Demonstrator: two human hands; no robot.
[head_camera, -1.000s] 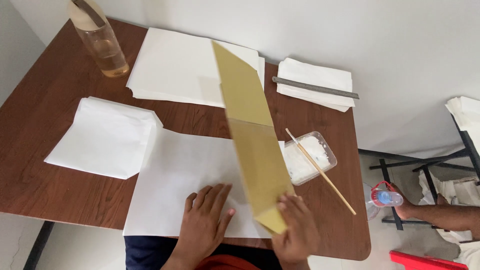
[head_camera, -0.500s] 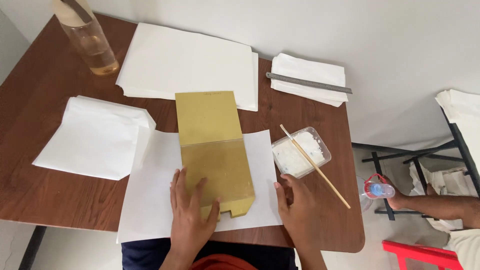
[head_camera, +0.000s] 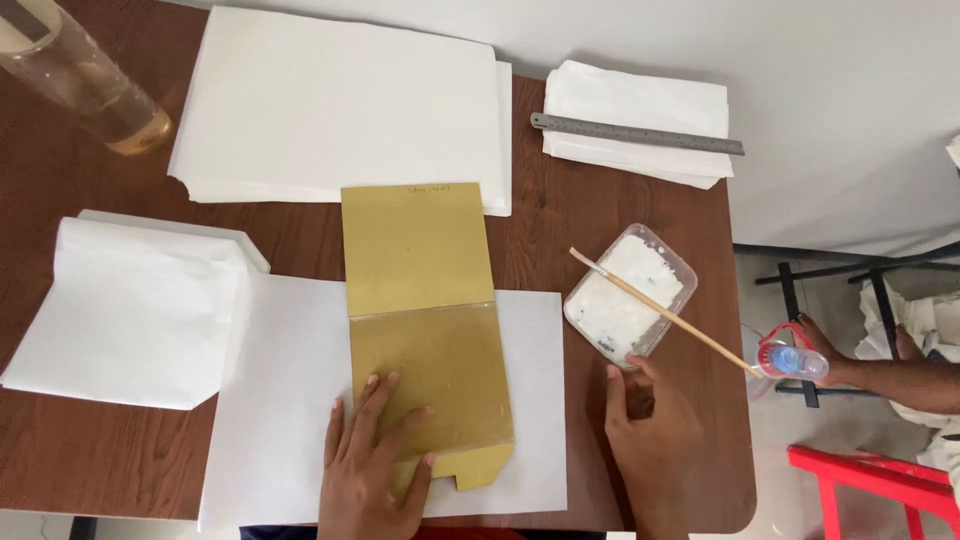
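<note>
On the brown table (head_camera: 120, 470) by a white wall, left hand (head_camera: 375, 455) is lying flat, fingers spread, on the gold envelope (head_camera: 425, 320) atop white paper, right hand (head_camera: 655, 440) is resting loosely open, holding nothing, near the paste tub (head_camera: 630, 295).

Brown wooden desk (head_camera: 540, 245). White paper stack (head_camera: 340, 100) at 12 o'clock; folded sheets (head_camera: 640, 105) under steel ruler (head_camera: 636, 133) at 1; glue tub (head_camera: 630, 295) at 3; folded white paper (head_camera: 125, 310) at 9; white sheet (head_camera: 285, 400) at 6; bottle (head_camera: 85, 80) at 10.
</note>
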